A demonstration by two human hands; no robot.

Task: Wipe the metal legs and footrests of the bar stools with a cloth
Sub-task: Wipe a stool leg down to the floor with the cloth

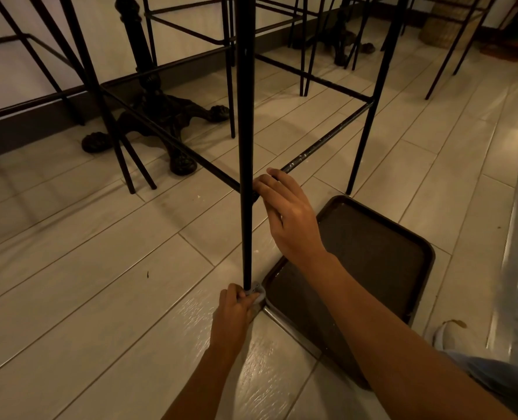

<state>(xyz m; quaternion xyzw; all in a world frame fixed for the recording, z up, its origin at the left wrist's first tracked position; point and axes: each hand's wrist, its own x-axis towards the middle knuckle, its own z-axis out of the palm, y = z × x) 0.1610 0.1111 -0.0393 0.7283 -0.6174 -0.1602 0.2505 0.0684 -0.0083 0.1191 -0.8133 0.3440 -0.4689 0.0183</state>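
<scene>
Two hands in play. Left hand [233, 313] is down at floor level, fingers curled tight, pinching one pale cloth [258, 291] around the foot of the near stool leg [246, 147]. Right hand [288, 219] is higher, fingers curled over the footrest bar [327, 140] right at its joint with that leg. This stool shows four legs and four footrest bars. One dark tray [373, 247] lies flat on the tiles, just beside the leg. Two cast-iron table bases [160, 116] stand behind.

tray [373, 253] right of stool leg [247, 177]
</scene>
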